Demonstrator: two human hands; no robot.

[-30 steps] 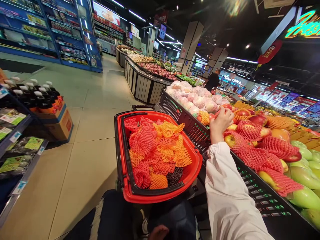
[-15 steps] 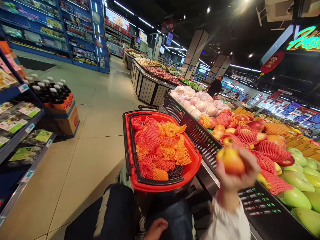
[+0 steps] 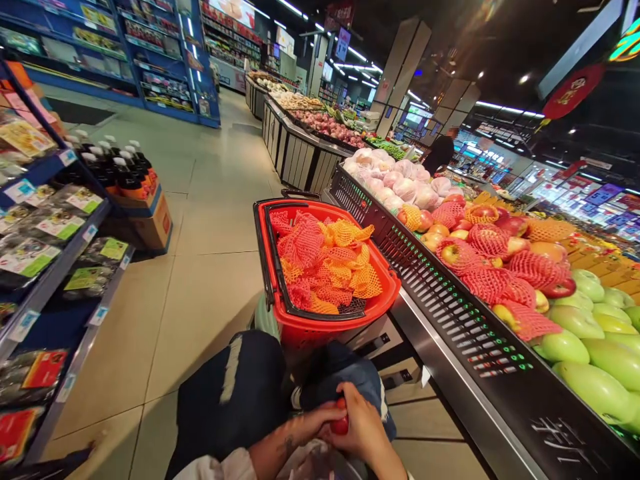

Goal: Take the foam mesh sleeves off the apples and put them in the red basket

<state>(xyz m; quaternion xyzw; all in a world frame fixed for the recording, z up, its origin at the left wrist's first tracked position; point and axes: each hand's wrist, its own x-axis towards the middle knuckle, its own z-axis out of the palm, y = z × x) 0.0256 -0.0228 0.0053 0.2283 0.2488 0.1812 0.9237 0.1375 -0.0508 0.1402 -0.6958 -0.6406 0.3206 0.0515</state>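
Low in front of my lap, a red apple (image 3: 341,421) sits between my two hands, mostly covered by fingers. My left hand (image 3: 320,419) reaches in from the left and closes on one side of it. From the other side, my right hand (image 3: 364,425) wraps round the apple. Below the hands is a clear plastic bag (image 3: 320,460), partly cut off by the frame edge. Beyond my knees stands a red basket (image 3: 310,320) with a black handle, filled with red and orange foam fruit nets (image 3: 325,260).
A black-walled fruit stand (image 3: 450,313) runs along the right, bearing netted apples (image 3: 487,240), green fruit (image 3: 593,387) and bagged pink fruit (image 3: 400,183). Packed shelves (image 3: 95,313) and boxed dark bottles (image 3: 120,173) stand left. A person (image 3: 440,153) is in the background.
My right hand has brought the apple down from beside the fruit stand to my lap. My left hand has come up to meet it. The view has shifted slightly.
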